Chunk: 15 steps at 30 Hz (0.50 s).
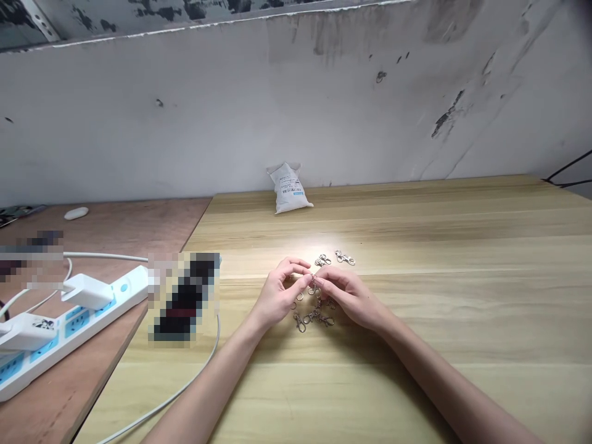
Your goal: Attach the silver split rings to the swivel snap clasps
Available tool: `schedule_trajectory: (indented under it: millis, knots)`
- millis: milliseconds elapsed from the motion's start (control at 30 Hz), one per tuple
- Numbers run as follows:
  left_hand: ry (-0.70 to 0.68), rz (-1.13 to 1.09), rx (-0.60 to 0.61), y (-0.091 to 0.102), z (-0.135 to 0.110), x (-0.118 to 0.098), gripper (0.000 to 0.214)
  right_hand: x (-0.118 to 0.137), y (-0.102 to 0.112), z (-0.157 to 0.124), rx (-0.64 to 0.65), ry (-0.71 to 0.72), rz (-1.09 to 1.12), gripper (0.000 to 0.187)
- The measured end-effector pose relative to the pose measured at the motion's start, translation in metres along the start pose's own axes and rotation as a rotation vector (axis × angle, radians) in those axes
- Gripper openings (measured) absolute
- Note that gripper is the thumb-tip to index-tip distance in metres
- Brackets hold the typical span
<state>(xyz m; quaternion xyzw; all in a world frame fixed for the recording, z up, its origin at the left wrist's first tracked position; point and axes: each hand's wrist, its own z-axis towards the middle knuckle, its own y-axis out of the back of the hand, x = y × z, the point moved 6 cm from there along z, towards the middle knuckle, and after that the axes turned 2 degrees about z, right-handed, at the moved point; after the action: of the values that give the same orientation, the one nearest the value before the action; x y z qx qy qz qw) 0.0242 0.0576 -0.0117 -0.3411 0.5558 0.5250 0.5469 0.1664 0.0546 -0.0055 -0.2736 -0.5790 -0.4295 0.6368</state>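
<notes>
My left hand [280, 293] and my right hand [349, 296] meet over the light wooden table [416, 308], fingertips pinched together on a small metal clasp [312, 282]. Below the fingers lies a heap of several metal swivel clasps and rings [313, 314]. Two more clasps [345, 258] and another one [322, 260] lie apart just beyond the hands.
A small white pouch [287, 188] leans by the wall at the table's back. On the left, a reddish board [115, 228] carries a white power strip [69, 320] with plugs, a white cable [185, 385], and a blurred-out object [182, 299].
</notes>
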Motion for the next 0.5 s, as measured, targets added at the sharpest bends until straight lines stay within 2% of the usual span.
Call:
schedule_trajectory:
  millis: [100, 167, 300, 400, 500]
  knots:
    - [-0.113, 0.133, -0.077, 0.004, -0.002, -0.009, 0.011, 0.0, 0.001, 0.0, -0.017, 0.016, -0.022, 0.033]
    - [-0.252, 0.304, -0.144, 0.007, -0.006, -0.018, 0.008, -0.001, 0.002, -0.001, -0.028, 0.006, -0.032, 0.033]
    - [-0.51, 0.65, -0.19, 0.003, -0.013, -0.032, 0.011, -0.002, 0.003, -0.001, -0.048, -0.019, -0.039, 0.036]
    - [-0.604, 0.744, -0.239, 0.0, -0.016, -0.04, 0.013, -0.003, 0.002, -0.001, -0.038, -0.036, -0.033, 0.036]
    - [-0.642, 0.803, -0.235, -0.004, -0.018, -0.043, 0.013, -0.005, 0.001, -0.002, -0.025, -0.048, -0.016, 0.035]
